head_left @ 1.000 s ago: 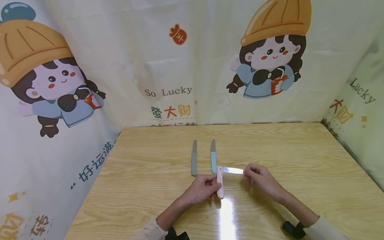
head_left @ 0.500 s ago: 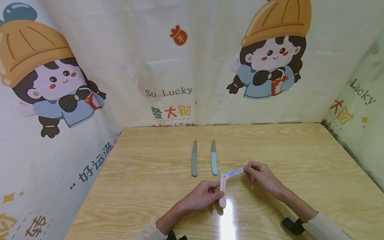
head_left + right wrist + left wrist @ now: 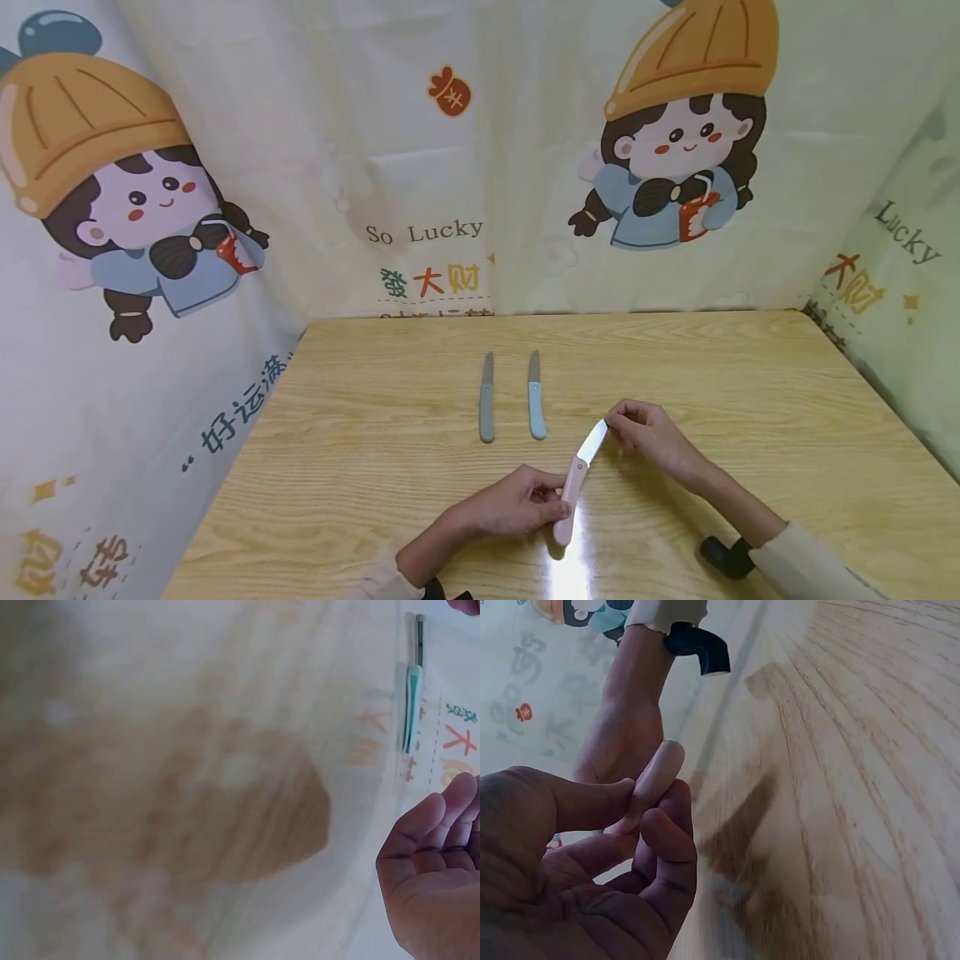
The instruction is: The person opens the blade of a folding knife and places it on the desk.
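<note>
A pink-handled folding knife (image 3: 574,484) is held above the table between both hands in the head view. My left hand (image 3: 517,502) grips its handle, thumb on top and fingers curled beneath; the left wrist view shows the handle's rounded end (image 3: 664,769) sticking out past the fingers. The bright blade (image 3: 592,443) points up and right, nearly in line with the handle. At the blade's tip, my right hand (image 3: 652,437) pinches with thumb and forefinger. In the right wrist view that hand (image 3: 439,885) shows with curled fingers, its fingertips partly cut off by the frame edge.
Two more unfolded knives lie side by side on the wooden table (image 3: 360,400), blades pointing away: one grey-handled (image 3: 487,412), one light blue (image 3: 536,408). A printed cloth (image 3: 540,200) hangs behind the table and along its sides.
The pink knife's blade has swung from about a right angle to nearly straight with the handle. My left hand has moved nearer and slightly right; my right hand keeps pinching the tip.
</note>
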`<state>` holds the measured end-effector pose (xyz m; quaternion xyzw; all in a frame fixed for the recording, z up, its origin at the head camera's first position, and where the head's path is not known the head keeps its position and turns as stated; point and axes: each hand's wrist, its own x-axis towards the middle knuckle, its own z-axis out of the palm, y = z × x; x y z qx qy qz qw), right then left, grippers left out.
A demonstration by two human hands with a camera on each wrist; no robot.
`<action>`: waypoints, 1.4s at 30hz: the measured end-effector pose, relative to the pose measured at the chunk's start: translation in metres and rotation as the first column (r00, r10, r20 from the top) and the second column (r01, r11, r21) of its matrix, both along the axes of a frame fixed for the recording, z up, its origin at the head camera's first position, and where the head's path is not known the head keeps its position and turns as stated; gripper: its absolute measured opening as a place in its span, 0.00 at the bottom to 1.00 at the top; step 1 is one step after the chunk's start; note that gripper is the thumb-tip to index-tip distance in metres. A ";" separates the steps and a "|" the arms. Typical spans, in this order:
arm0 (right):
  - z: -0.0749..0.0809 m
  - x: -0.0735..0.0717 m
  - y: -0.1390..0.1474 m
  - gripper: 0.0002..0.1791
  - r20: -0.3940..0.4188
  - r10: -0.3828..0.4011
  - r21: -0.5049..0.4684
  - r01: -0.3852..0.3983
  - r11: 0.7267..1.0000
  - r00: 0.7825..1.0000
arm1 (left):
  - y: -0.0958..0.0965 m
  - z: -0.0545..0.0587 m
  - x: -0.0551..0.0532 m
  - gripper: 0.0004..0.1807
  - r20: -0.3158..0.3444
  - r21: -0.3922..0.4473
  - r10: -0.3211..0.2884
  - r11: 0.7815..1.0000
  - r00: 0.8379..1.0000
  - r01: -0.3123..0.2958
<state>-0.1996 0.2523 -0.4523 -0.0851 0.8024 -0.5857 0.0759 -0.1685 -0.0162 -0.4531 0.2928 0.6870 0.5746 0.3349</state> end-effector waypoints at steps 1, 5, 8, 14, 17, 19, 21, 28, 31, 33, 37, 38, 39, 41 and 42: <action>0.001 -0.001 -0.001 0.13 -0.002 0.005 -0.001 -0.005 1.000 1.000 | 0.001 0.000 0.000 0.16 -0.002 0.002 -0.004 1.000 1.000 0.004; 0.001 -0.005 -0.005 0.13 0.008 0.027 -0.021 -0.027 0.999 1.000 | 0.004 -0.001 0.002 0.11 0.001 0.004 -0.026 1.000 1.000 0.026; 0.001 -0.007 -0.008 0.12 0.020 0.033 -0.026 -0.032 0.999 0.999 | 0.005 -0.002 0.003 0.10 0.003 0.000 -0.023 1.000 1.000 0.023; 0.003 -0.010 -0.013 0.17 0.025 -0.001 -0.011 0.001 1.000 1.000 | 0.010 -0.001 0.005 0.19 0.037 0.024 0.053 0.998 0.998 -0.054; 0.005 -0.011 -0.016 0.22 0.043 -0.028 -0.026 0.030 0.999 0.999 | 0.015 0.000 0.005 0.20 0.055 0.040 0.143 0.989 0.988 -0.145; 0.005 -0.010 -0.018 0.24 0.062 -0.038 -0.042 0.040 0.998 0.997 | 0.019 0.001 0.004 0.19 0.069 0.048 0.216 0.974 0.974 -0.219; 0.005 -0.007 -0.020 0.25 0.080 -0.038 -0.055 0.042 0.998 0.996 | 0.022 0.001 0.003 0.19 0.078 0.054 0.283 0.956 0.956 -0.287; 0.004 0.006 -0.027 0.23 0.106 0.057 -0.050 -0.052 0.997 0.993 | 0.027 0.002 -0.001 0.20 0.038 0.082 0.387 0.918 0.921 -0.389; 0.004 0.009 -0.029 0.20 0.106 0.103 -0.042 -0.099 0.994 0.989 | 0.027 0.002 -0.003 0.19 0.027 0.075 0.394 0.916 0.919 -0.395; 0.005 0.008 -0.030 0.20 0.088 0.119 -0.030 -0.117 0.993 0.989 | 0.027 0.002 -0.003 0.18 0.028 0.069 0.397 0.915 0.917 -0.398; 0.008 0.001 -0.031 0.19 0.064 0.080 0.001 -0.081 0.997 0.995 | 0.026 0.001 -0.003 0.19 0.069 0.054 0.393 0.916 0.917 -0.397; 0.009 -0.002 -0.031 0.19 0.062 0.061 0.013 -0.062 0.998 0.996 | 0.026 0.001 -0.003 0.20 0.090 0.054 0.388 0.918 0.917 -0.393; 0.011 -0.006 -0.030 0.19 0.065 0.037 0.025 -0.039 0.999 0.997 | 0.026 0.000 -0.003 0.21 0.109 0.052 0.382 0.920 0.918 -0.389; 0.012 -0.017 -0.027 0.20 0.070 0.000 0.049 -0.003 0.999 0.998 | 0.026 -0.001 -0.001 0.21 0.141 0.051 0.365 0.926 0.920 -0.375; 0.012 -0.024 -0.025 0.20 0.069 -0.010 0.067 0.006 0.998 0.998 | 0.026 -0.002 -0.001 0.22 0.152 0.050 0.358 0.928 0.921 -0.369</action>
